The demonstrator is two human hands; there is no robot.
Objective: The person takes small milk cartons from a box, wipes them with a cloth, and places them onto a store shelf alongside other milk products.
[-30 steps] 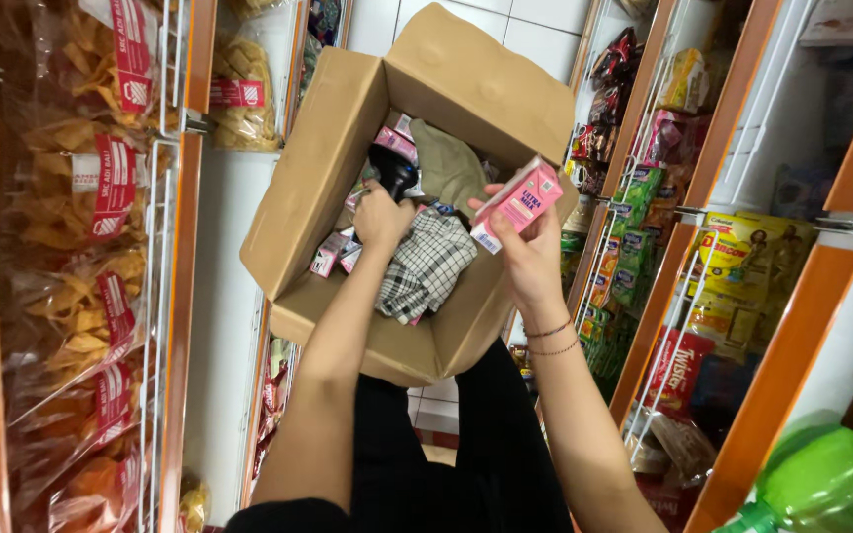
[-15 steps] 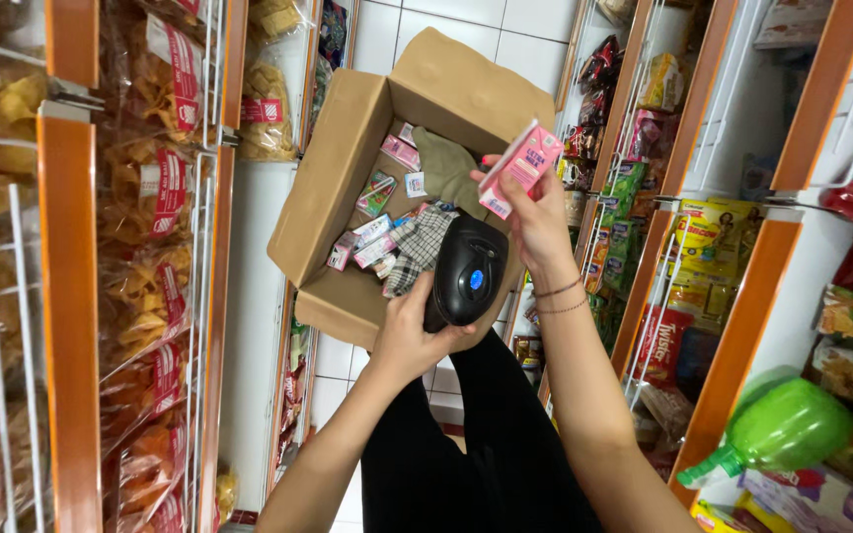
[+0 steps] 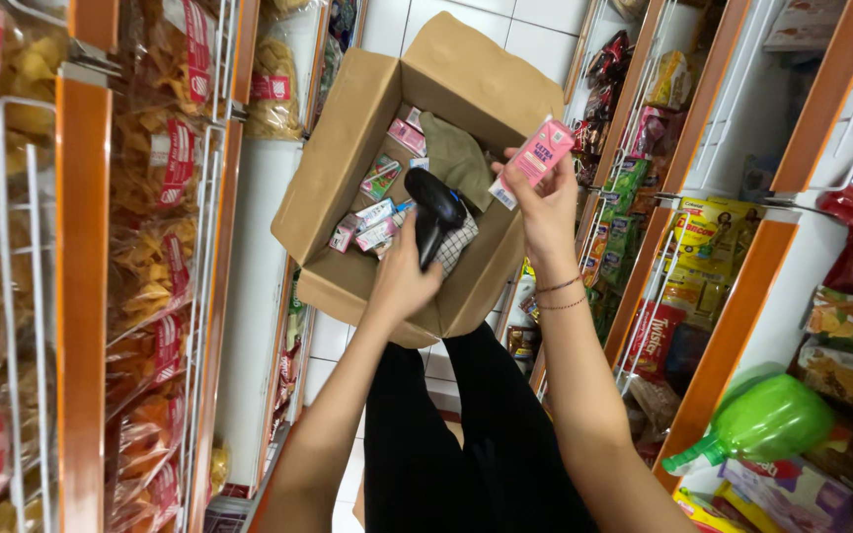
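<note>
Left hand (image 3: 402, 281): fingers closed around black handheld scanner (image 3: 433, 209), held over open brown cardboard box (image 3: 343, 188)
Right hand (image 3: 545, 202): pinching small pink carton (image 3: 535, 160) above the box's right edge
Shelves: bagged snacks (image 3: 160, 197) left

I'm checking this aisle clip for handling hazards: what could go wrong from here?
1. Both hands are busy: the left hand grips a black handheld scanner, the right hand pinches a small pink carton by its edges, so the carton might slip.
2. The open cardboard box seems to rest on the lap unheld; it could tip and spill its packets.
</note>
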